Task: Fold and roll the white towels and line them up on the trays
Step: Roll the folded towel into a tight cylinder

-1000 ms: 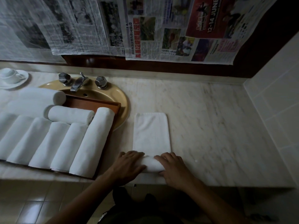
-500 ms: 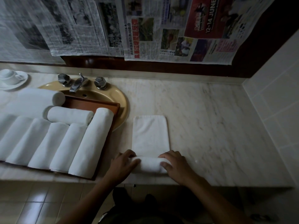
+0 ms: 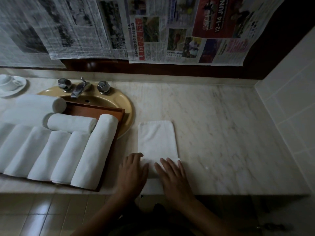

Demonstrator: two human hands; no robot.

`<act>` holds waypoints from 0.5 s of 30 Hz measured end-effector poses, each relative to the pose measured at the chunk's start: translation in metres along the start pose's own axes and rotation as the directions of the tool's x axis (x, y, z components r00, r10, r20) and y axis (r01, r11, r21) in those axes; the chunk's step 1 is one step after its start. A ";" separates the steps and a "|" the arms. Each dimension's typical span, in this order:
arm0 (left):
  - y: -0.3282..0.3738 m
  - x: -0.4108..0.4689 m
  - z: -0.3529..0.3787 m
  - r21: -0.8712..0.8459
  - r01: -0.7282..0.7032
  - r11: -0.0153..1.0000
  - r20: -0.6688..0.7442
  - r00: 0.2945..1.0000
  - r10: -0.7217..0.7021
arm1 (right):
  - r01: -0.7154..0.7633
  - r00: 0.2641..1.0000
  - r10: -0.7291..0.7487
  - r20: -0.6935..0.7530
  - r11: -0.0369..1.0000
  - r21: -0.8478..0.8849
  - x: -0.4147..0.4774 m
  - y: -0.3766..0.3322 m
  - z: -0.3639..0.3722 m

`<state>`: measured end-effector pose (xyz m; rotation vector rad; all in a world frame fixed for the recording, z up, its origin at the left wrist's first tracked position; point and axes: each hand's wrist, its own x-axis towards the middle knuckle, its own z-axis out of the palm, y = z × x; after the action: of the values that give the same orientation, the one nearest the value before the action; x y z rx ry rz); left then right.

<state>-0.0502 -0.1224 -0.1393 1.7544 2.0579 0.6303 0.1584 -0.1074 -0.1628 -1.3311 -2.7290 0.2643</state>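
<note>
White towel (near end rolled) under left hand and right hand, fingers straight.

Inspection of legible markings: the colour-printed newspaper sheet hung on the wall carries a dark red advertisement panel bearing white lettering "12-14 JUNE". A vertical column of red Chinese headline characters stands on the same sheet; they cannot be made out. Body print on the grey black-and-white newspaper sheets is too small to read.
</note>
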 end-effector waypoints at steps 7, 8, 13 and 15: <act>-0.012 0.005 0.026 0.324 -0.365 0.873 0.289 0.917 0.276 | -0.027 0.991 0.026 0.132 1.000 0.008 0.034 0.009 -0.019; -0.014 0.014 0.025 0.327 -0.357 0.875 0.302 0.917 0.261 | -0.026 0.989 0.027 0.148 1.000 -0.011 0.041 0.011 -0.022; -0.011 0.047 0.006 0.253 -0.377 0.891 0.380 0.886 0.267 | -0.028 0.976 0.044 0.215 0.997 -0.076 0.076 0.019 -0.036; -0.015 0.050 -0.003 0.204 -0.386 0.899 0.403 0.870 0.282 | -0.027 0.966 0.042 0.255 0.998 -0.060 0.079 0.021 -0.039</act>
<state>-0.0726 -0.0751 -0.1441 2.2262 1.6557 0.0785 0.1324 -0.0281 -0.1278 -1.4537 -2.9444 0.3920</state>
